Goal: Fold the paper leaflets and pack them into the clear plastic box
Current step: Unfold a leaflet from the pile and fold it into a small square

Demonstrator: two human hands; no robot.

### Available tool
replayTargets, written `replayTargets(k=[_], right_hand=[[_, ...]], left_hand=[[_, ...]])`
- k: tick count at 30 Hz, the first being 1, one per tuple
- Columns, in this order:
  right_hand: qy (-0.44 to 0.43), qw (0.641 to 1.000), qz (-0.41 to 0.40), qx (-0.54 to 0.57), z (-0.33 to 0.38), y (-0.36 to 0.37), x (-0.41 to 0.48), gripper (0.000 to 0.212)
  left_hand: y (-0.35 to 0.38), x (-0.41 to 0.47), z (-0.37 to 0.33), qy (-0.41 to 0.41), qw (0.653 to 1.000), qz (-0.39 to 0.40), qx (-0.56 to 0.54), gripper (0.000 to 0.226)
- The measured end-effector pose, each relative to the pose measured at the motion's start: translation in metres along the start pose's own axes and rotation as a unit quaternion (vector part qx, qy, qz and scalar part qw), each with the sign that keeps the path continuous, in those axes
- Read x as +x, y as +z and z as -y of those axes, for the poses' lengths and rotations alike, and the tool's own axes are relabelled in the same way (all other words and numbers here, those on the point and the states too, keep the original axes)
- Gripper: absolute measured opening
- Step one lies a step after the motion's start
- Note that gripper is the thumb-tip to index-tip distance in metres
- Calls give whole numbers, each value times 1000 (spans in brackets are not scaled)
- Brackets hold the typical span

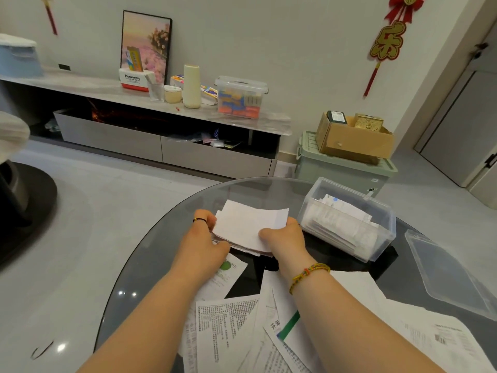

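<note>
The left hand (202,240) and right hand (287,238) grip opposite ends of the folded leaflet (247,224) above the tabletop (161,265), just left of the clear plastic box (377,239). Long axis runs left-right; blank white face up.

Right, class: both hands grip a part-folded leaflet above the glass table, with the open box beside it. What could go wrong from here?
1. The leaflet, gripped by the left hand and right hand, bows upward, so the crease may come out crooked.
2. The clear plastic box already looks well filled; a bulky fold may not slot in.
3. The lid looks close to the edge of the table and could be knocked off.
</note>
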State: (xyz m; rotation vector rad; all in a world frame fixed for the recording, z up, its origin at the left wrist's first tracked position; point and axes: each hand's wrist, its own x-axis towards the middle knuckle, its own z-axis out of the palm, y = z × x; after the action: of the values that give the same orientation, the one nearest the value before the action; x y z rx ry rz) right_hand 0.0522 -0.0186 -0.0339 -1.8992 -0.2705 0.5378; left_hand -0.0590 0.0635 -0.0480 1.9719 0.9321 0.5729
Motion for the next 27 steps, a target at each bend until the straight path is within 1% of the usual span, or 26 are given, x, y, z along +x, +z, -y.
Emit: replayTargets(k=[2,4,5,7,10,12,15,16,17,18,19,20,21,22,24,25,26,27], right_hand=[[-15,1000,-4,-24,3,2,-1,43],[-23,999,-11,-37,4,4,-2,43],[-24,999,-15,-39,4,5,-2,42],[-29,998,-23,-42,4,8,-2,42],[-54,994,-21,-89,5,10,-4,43],[-77,987,-13,-142,6,11,-6,52],[-112,967,-1,-229,5,11,-10,76],[-131,951,-6,-280,6,10,-12,82],[-154,926,-17,-345,5,9,-13,84],[-176,894,-29,-411,4,7,-12,79],[-197,863,-33,-465,2,5,-11,69],[-210,839,-23,-502,0,2,-10,54],[-218,821,-4,-528,-2,0,-10,42],[-223,807,16,-546,-5,-2,-10,35],[-231,793,34,-562,-11,-6,-10,31],[-236,796,35,-556,-12,-9,-9,30],[-237,808,38,-538,-12,-11,-8,28],[-232,829,43,-507,-11,-14,-7,27]], left_hand=[[-1,0,-1,11,999,-3,-48,36],[0,0,0,30,998,4,-46,46],[0,-1,0,40,999,11,-24,47],[0,0,2,52,998,19,28,42],[3,1,3,60,993,36,99,35],[4,1,2,71,984,44,156,36],[3,2,3,78,969,38,229,38],[3,2,4,80,965,31,248,39],[3,2,4,81,961,24,263,39],[3,2,4,80,958,18,273,39],[4,3,4,79,957,14,280,39],[4,3,4,77,956,11,283,39],[5,3,4,75,956,8,284,38],[5,4,4,73,956,7,285,38],[5,3,4,71,956,10,284,38],[4,2,4,72,957,13,281,39],[3,3,4,75,959,19,273,39],[2,2,4,77,963,29,257,39]])
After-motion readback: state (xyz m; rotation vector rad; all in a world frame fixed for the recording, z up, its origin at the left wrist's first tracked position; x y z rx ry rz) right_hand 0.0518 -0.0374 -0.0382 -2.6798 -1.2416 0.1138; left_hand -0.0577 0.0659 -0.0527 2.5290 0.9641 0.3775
